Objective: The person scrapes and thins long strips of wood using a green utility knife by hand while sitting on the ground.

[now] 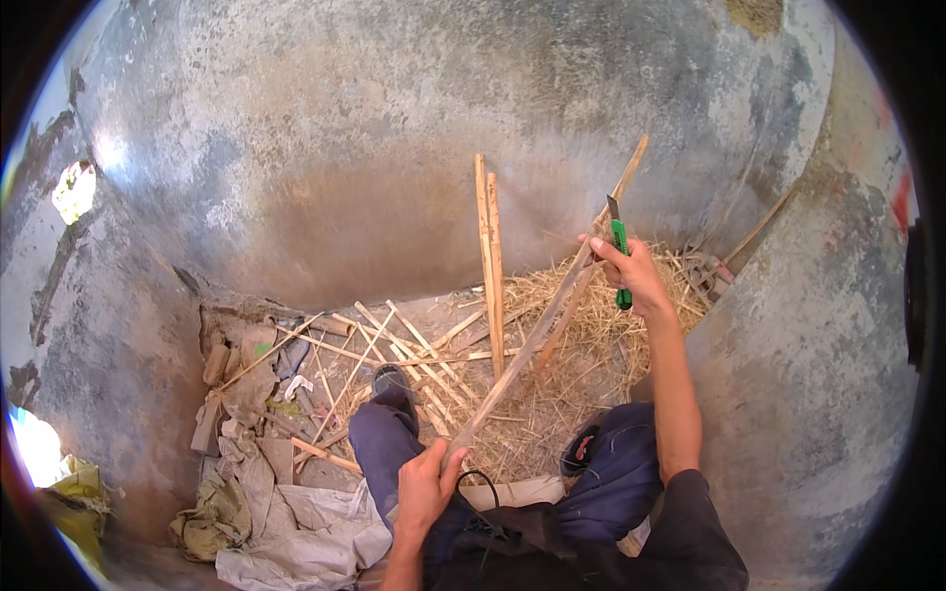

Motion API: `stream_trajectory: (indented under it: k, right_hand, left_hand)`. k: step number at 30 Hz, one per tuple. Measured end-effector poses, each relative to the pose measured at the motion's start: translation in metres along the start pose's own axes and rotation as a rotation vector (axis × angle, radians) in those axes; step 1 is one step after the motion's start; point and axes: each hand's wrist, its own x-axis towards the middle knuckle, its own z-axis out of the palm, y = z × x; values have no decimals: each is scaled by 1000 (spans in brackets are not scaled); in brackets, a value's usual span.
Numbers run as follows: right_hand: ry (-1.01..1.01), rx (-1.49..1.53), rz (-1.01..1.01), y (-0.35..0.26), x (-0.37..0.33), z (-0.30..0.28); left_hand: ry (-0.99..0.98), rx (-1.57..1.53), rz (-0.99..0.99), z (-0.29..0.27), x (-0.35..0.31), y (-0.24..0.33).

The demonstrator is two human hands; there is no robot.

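Note:
A long, flat wooden strip (537,330) slants across the middle, from near my lap up toward the far wall. My left hand (424,485) is closed around its near end. Higher up, my right hand (636,276) grips a green utility knife (620,251), its blade out and pointing up beside the strip. The fingers of that hand also reach the strip's upper part; how firmly they touch it is hard to tell. Behind the strip, two pale wooden sticks (492,261) lean upright against the wall.
A grey, worn wall (325,167) curves round the far side and both flanks. Cut sticks (434,364) lie scattered between my feet and the wall, with a heap of straw-like shavings (562,291) at right. Crumpled cloth sacks (296,532) lie at the lower left.

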Motion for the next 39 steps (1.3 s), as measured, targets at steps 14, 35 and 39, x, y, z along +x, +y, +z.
stream_trajectory:
  k: [14, 35, 39]
  right_hand:
    - [-41, 415, -116, 24, -10, -17]
    - [-122, 154, -139, -7, -68, 79]
    - [-39, 102, -140, -8, -66, 79]
  left_hand:
    - [-151, -404, -194, -10, 0, -17]
    - [-634, -957, -465, -3, 6, -4]
    - [-430, -700, -291, 6, 2, 4]
